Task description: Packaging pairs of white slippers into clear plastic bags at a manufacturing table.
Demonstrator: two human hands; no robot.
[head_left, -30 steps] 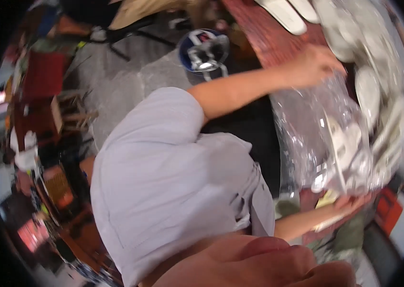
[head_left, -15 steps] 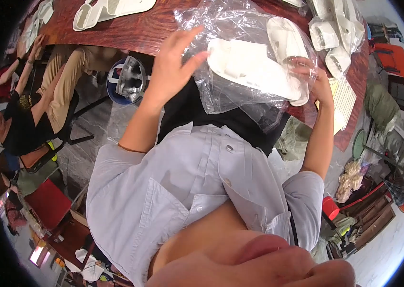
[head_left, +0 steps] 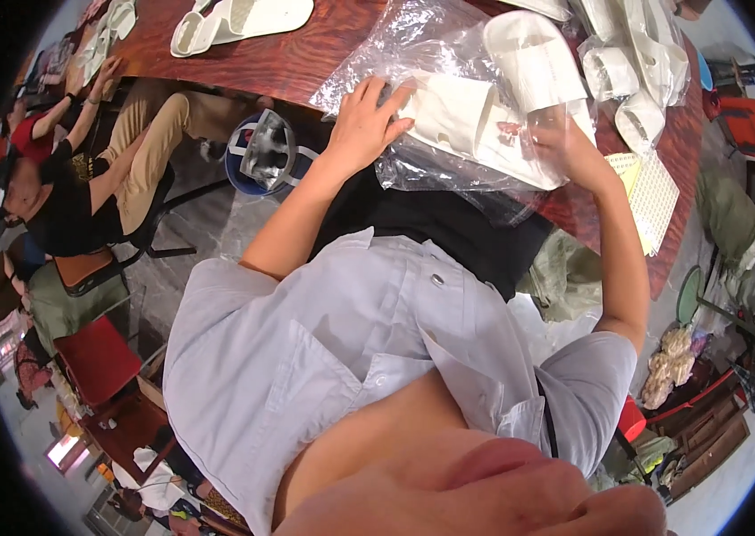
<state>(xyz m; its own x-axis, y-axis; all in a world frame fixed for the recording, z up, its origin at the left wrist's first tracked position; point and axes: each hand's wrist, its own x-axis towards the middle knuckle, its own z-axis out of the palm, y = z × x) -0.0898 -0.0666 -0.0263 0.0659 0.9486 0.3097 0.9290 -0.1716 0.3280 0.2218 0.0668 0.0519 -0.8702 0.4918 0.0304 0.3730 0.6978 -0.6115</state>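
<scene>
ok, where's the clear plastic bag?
Head view, upper middle: the clear plastic bag overhangs the table's near edge, left hand at its left, right hand at its right.

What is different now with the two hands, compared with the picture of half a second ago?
The left hand has closed in on the left end of the nearer white slide slipper. The right hand has moved left along it, toward its strap; whether it grips is unclear. The clear plastic bag remains around the pair on the wooden table.
</scene>
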